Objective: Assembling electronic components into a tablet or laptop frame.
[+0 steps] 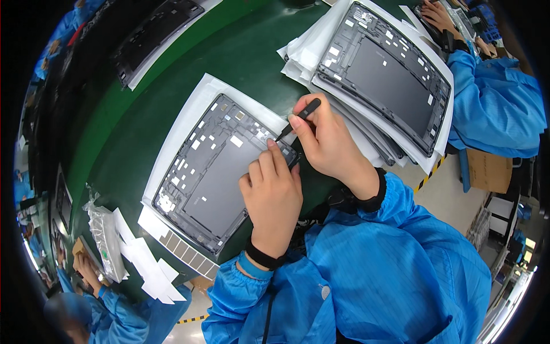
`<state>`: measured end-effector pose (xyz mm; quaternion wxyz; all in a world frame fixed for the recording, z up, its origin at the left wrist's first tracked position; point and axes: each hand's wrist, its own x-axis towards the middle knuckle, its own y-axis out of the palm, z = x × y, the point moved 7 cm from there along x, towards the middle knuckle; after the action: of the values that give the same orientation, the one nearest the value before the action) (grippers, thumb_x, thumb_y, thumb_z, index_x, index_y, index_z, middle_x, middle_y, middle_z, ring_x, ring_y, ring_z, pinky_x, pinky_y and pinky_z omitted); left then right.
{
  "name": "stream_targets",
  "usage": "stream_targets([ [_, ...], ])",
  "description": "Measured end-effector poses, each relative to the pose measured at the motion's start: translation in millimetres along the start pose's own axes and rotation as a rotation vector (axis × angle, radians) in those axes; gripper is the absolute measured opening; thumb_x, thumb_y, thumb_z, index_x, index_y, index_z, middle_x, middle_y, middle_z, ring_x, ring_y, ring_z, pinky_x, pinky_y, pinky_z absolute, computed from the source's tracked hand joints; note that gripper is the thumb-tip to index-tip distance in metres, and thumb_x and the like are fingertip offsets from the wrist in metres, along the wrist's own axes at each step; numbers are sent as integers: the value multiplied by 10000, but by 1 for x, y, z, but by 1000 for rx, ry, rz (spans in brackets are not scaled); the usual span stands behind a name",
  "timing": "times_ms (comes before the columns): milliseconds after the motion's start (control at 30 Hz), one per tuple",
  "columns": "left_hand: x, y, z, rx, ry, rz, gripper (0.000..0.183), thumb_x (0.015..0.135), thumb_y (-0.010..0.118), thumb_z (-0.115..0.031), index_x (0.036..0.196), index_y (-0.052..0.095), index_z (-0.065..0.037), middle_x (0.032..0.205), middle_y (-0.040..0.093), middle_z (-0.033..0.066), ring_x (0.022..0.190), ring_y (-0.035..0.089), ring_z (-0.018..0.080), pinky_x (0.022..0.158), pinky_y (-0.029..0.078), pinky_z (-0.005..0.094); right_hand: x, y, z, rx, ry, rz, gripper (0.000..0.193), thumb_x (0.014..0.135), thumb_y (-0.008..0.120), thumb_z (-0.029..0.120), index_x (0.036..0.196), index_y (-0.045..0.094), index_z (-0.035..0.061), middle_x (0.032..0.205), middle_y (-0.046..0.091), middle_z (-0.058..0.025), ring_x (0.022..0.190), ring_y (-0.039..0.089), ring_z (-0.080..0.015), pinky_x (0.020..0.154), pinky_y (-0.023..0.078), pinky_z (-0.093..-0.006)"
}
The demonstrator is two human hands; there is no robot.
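Observation:
A dark grey tablet housing (220,172) with several small white patches lies tilted on white wrapping sheet (195,103) in front of me. My left hand (272,200) is closed over its right corner: the index fingertip presses on the inner face, the thumb is by the edge and the other fingers are curled. Between thumb and fingers, my right hand (329,140) pinches a slim black pointed tool (309,109) that looks like tweezers. Its tip is at the housing, right beside my left index fingertip. Whatever lies under the tip is too small to make out.
Stacked housings (389,80) with white sheets between them stand at the right. Another housing (154,37) lies at the far left. Near left are a strip of grey labels (186,255), white papers (149,266) and a clear plastic bag (106,241). Blue-sleeved co-workers sit on both sides.

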<state>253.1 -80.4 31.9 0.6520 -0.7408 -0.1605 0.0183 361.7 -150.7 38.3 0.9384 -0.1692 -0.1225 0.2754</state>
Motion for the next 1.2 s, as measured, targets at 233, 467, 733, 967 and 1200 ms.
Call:
stream_targets([
  [233,4,-1,-9,37,61,-31,517,853,673,-223,1259,581,83,971,564,84,874,546,224,719,403,346,-39,-32,24,325,-392,-476,201,894,656,-19,1058,544,-43,940,682,-158,723,643,-150,650,535,-295],
  [467,-2,-6,2,-173,-97,-78,479,878,679,-176,1282,547,45,1002,569,149,925,575,305,759,456,389,-47,-64,22,266,-503,-476,128,933,608,39,995,634,-70,870,666,-158,692,583,-180,633,466,-272],
  [733,3,-4,0,-75,-87,-49,561,856,723,-275,1282,554,48,1047,557,152,934,578,311,708,492,406,-32,-48,16,445,-515,-392,180,1025,467,138,943,536,-6,881,628,-134,719,575,-175,654,462,-308],
  [967,-14,-16,14,-136,-52,-98,573,870,696,-345,1297,561,12,1029,569,138,939,562,305,730,471,417,-8,-8,25,-334,-227,76,223,926,624,194,997,589,-14,895,611,-190,781,613,-402,681,489,-452],
  [1200,-117,-65,177,69,-876,-152,346,929,622,-253,989,582,85,944,610,262,885,608,447,779,477,515,1,6,5,-595,-85,163,322,914,651,311,1004,593,7,954,632,-159,811,653,-395,704,524,-484],
])
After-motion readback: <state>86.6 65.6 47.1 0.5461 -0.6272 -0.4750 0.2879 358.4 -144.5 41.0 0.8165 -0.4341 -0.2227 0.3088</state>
